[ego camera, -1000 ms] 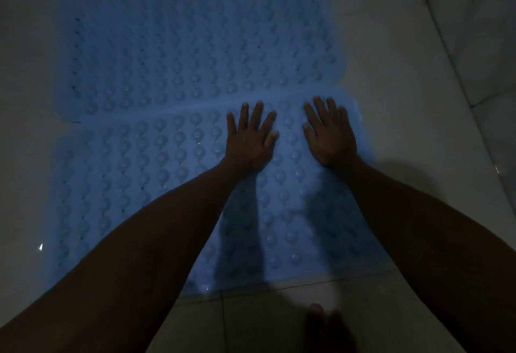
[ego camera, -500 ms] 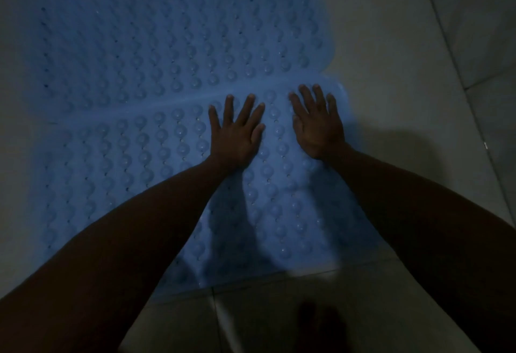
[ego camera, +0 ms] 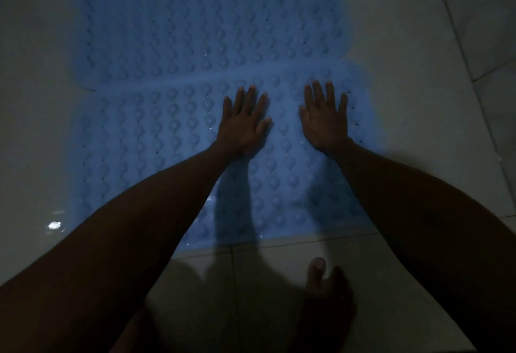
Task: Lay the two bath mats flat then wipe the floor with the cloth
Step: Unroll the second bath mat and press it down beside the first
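Note:
Two blue bath mats with rows of round bumps lie flat on the pale tiled floor, one behind the other. The far mat (ego camera: 201, 23) meets the near mat (ego camera: 156, 140) along a seam across the middle of the view. My left hand (ego camera: 243, 123) rests palm down on the near mat, fingers spread. A little to its right, my right hand (ego camera: 325, 120) lies flat with fingers apart near that mat's right edge. Neither hand holds anything. No cloth is in view.
Pale floor tiles (ego camera: 418, 101) surround the mats, with grout lines running at the right and along the near edge. A bare foot (ego camera: 324, 296) stands on the tile just in front of the near mat. A bright wet glint (ego camera: 54, 225) shows at the left.
Both hands stay flat on the near mat, and the right hand has slid a little farther from the left. The view has shifted, bringing the foot into sight.

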